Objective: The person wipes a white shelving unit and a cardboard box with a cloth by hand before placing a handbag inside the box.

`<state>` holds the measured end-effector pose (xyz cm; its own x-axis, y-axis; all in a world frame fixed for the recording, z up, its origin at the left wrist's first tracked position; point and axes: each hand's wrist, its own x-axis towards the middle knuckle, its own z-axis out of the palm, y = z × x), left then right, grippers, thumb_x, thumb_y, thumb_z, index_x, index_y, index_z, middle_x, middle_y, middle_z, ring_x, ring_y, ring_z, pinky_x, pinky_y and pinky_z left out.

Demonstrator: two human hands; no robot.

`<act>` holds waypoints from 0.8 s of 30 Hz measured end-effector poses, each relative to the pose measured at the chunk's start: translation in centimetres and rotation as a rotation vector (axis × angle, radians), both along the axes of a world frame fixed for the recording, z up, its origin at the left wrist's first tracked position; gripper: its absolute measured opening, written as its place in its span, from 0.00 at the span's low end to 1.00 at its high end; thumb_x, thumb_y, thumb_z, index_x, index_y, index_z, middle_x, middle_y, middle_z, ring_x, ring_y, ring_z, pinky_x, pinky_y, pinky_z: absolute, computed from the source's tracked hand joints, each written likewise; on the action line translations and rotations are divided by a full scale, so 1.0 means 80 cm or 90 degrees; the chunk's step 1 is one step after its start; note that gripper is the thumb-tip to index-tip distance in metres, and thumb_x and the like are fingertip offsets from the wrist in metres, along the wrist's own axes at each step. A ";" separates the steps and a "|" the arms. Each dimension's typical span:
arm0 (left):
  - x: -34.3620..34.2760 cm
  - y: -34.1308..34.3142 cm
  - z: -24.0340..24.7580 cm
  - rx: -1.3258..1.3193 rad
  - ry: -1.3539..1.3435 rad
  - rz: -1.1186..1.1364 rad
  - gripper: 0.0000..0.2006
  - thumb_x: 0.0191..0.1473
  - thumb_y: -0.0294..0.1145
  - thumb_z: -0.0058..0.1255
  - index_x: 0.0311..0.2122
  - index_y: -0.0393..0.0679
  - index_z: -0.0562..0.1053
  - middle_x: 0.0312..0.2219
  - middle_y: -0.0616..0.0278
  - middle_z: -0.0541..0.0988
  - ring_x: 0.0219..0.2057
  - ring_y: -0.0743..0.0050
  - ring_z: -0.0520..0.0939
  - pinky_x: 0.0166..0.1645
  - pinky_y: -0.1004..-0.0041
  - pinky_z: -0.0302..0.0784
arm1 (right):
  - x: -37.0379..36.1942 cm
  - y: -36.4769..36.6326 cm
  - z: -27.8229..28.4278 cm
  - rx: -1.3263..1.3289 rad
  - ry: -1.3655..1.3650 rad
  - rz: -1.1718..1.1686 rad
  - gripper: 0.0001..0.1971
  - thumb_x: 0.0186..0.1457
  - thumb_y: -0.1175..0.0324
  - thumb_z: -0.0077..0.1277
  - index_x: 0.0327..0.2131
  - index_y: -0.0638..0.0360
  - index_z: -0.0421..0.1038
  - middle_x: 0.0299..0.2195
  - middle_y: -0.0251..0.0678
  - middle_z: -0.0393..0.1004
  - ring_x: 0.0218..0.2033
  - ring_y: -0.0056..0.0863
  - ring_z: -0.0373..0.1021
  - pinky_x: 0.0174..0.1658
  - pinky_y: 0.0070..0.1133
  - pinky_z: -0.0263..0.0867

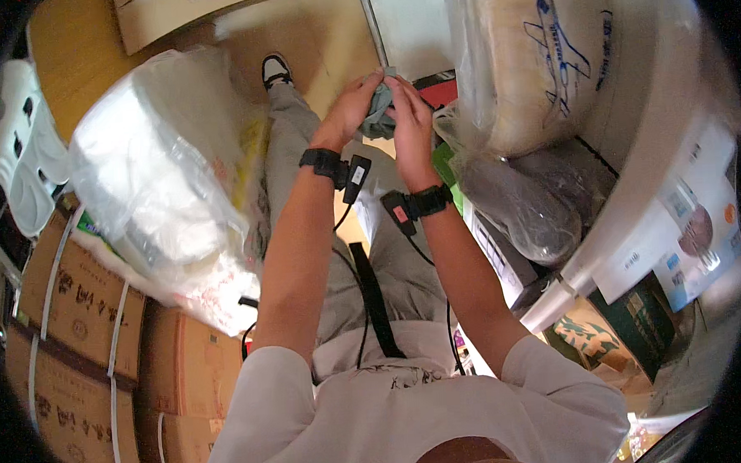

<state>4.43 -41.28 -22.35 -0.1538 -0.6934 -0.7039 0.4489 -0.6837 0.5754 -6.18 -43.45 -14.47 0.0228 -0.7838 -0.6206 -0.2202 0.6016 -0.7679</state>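
Note:
In front of me, both hands are raised together around a crumpled grey-green cloth [379, 122]. My left hand [348, 114] grips its left side, with the fingertips at the top edge. My right hand [412, 122] closes on it from the right, fingers bent over the upper part. A small fold of the cloth sticks up between the fingertips. A thin metal pole or edge [370, 18] runs down from the top to just above that fold; I cannot tell whether it touches. Each wrist wears a black strap with a small cabled box.
Strapped cardboard boxes [77, 310] are stacked at the left, beside a large translucent plastic bag [161, 159] and a white plastic piece [27, 153]. On the right stand a big wrapped bundle [517, 64] and a dark bagged item [536, 198]. A shoe [276, 70] rests on the floor ahead.

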 end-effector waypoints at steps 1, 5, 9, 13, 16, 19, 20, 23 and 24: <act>-0.017 -0.006 -0.002 -0.012 -0.084 0.020 0.31 0.62 0.55 0.38 0.46 0.30 0.72 0.40 0.48 0.79 0.39 0.65 0.78 0.48 0.70 0.70 | -0.013 -0.005 -0.030 -0.068 0.053 0.026 0.19 0.64 0.62 0.45 0.48 0.70 0.71 0.46 0.40 0.75 0.47 0.27 0.70 0.52 0.20 0.62; -0.028 0.011 -0.162 -0.059 -0.272 -0.120 0.30 0.61 0.54 0.41 0.44 0.29 0.73 0.39 0.49 0.79 0.38 0.71 0.77 0.46 0.72 0.71 | -0.026 -0.019 -0.145 -0.006 0.086 0.089 0.18 0.62 0.61 0.46 0.46 0.67 0.73 0.46 0.39 0.75 0.46 0.27 0.69 0.49 0.22 0.63; -0.009 -0.052 -0.220 0.023 -0.175 -0.179 0.26 0.62 0.51 0.41 0.51 0.36 0.69 0.43 0.49 0.77 0.45 0.63 0.77 0.50 0.69 0.71 | -0.031 -0.060 -0.230 0.257 -0.172 -0.213 0.19 0.64 0.59 0.39 0.52 0.56 0.69 0.51 0.30 0.70 0.51 0.26 0.64 0.56 0.23 0.57; -0.004 -0.105 -0.278 -0.049 -0.139 -0.119 0.20 0.60 0.40 0.49 0.55 0.45 0.67 0.43 0.59 0.77 0.46 0.69 0.75 0.53 0.71 0.70 | -0.023 -0.109 -0.327 0.200 -0.191 -0.309 0.17 0.63 0.58 0.38 0.48 0.54 0.71 0.45 0.27 0.74 0.44 0.23 0.69 0.43 0.18 0.62; -0.009 -0.123 -0.321 -0.257 -0.009 0.020 0.22 0.54 0.30 0.56 0.54 0.46 0.67 0.42 0.64 0.76 0.45 0.74 0.74 0.53 0.72 0.70 | -0.026 -0.141 -0.366 0.168 -0.105 -0.283 0.16 0.63 0.59 0.39 0.48 0.52 0.71 0.44 0.27 0.74 0.43 0.22 0.69 0.42 0.18 0.62; -0.005 -0.140 -0.360 -0.308 -0.072 0.040 0.28 0.49 0.24 0.59 0.56 0.43 0.65 0.46 0.59 0.75 0.48 0.69 0.74 0.55 0.71 0.69 | -0.009 -0.172 -0.382 0.120 -0.119 -0.283 0.15 0.61 0.59 0.42 0.48 0.51 0.71 0.45 0.27 0.72 0.45 0.23 0.67 0.47 0.23 0.61; -0.002 -0.143 -0.375 -0.347 -0.110 0.071 0.31 0.47 0.23 0.60 0.57 0.42 0.64 0.49 0.53 0.74 0.50 0.64 0.74 0.55 0.70 0.69 | -0.002 -0.180 -0.386 0.122 -0.091 -0.236 0.16 0.61 0.56 0.44 0.49 0.49 0.71 0.48 0.24 0.70 0.48 0.24 0.65 0.52 0.24 0.58; -0.021 -0.181 -0.388 -0.472 -0.380 -0.088 0.42 0.42 0.25 0.62 0.64 0.46 0.56 0.56 0.44 0.66 0.58 0.49 0.66 0.61 0.63 0.63 | -0.031 -0.213 -0.423 0.018 -0.030 -0.142 0.18 0.60 0.57 0.46 0.51 0.50 0.69 0.52 0.28 0.68 0.52 0.28 0.62 0.52 0.28 0.59; -0.019 -0.192 -0.392 -0.498 -0.519 -0.166 0.45 0.41 0.27 0.63 0.65 0.49 0.53 0.57 0.41 0.64 0.60 0.44 0.63 0.63 0.61 0.60 | -0.024 -0.223 -0.427 -0.042 -0.020 -0.058 0.19 0.60 0.57 0.46 0.52 0.51 0.68 0.53 0.30 0.67 0.53 0.29 0.62 0.53 0.30 0.59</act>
<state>2.91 -56.67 -53.71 -0.0542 -0.9971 -0.0532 -0.3523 -0.0308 0.9354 -8.10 -61.29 -48.65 -0.0321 -0.8227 -0.5676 -0.1423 0.5658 -0.8121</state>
